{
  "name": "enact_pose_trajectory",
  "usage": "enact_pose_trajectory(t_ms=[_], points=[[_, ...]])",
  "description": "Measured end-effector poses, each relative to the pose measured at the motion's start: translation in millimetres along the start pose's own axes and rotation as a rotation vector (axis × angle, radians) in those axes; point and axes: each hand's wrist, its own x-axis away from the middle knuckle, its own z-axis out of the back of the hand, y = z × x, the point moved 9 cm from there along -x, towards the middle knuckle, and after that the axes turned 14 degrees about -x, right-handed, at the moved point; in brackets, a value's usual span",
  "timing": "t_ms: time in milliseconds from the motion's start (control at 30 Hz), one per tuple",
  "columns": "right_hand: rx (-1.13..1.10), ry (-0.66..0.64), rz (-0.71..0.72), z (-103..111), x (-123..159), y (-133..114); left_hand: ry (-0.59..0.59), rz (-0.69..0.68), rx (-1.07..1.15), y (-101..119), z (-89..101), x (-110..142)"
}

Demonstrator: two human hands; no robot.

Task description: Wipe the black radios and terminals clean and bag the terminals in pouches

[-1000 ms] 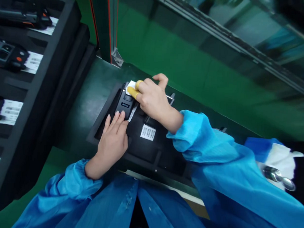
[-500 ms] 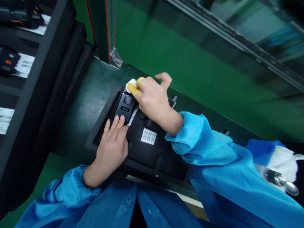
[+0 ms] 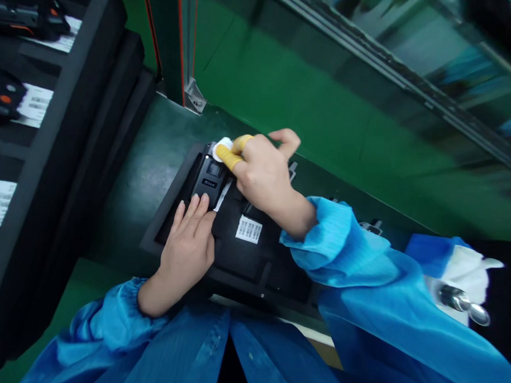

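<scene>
A black handheld device (image 3: 209,182) marked "Riton" lies in a black foam tray (image 3: 240,263). My left hand (image 3: 186,250) rests with its fingers stretched out over the device's lower end, holding it down. Yellow finger cots cover the thumb and a finger of my right hand (image 3: 264,172), which pinches a small white wipe (image 3: 222,148) against the device's upper right corner. Another dark device, partly hidden under my right hand, sits in the tray beside a white barcode label (image 3: 249,229). A second white label (image 3: 223,195) shows along the first device's edge.
Stacked black foam trays (image 3: 72,151) with devices and labels stand at the left. A metal post bracket (image 3: 194,97) rises behind the green bench. To the right lie a white cloth (image 3: 466,266) and a shiny metal object (image 3: 463,302). A glass panel slants across the back.
My right hand has shifted slightly right and down, with the wipe still pressed at the device's corner. My left hand has stayed nearly in place.
</scene>
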Motion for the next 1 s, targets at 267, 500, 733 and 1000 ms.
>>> enact_pose_trajectory(t_ms=[267,500,733,1000], points=[[0.012,-0.051,0.03,10.9,4.7,10.2,-0.015,0.012,0.024,-1.0,-0.7,0.5],[-0.029,-0.046,0.147,-7.0,30.7,-35.1,-0.012,0.099,0.062,-8.4,-3.3,6.2],[0.06,-0.076,0.201,-16.3,47.3,-43.6,-0.023,0.106,0.083,-9.7,-4.7,5.3],[0.066,-0.12,0.16,-23.2,33.0,-53.6,-0.034,0.113,0.096,-11.6,-7.6,5.0]])
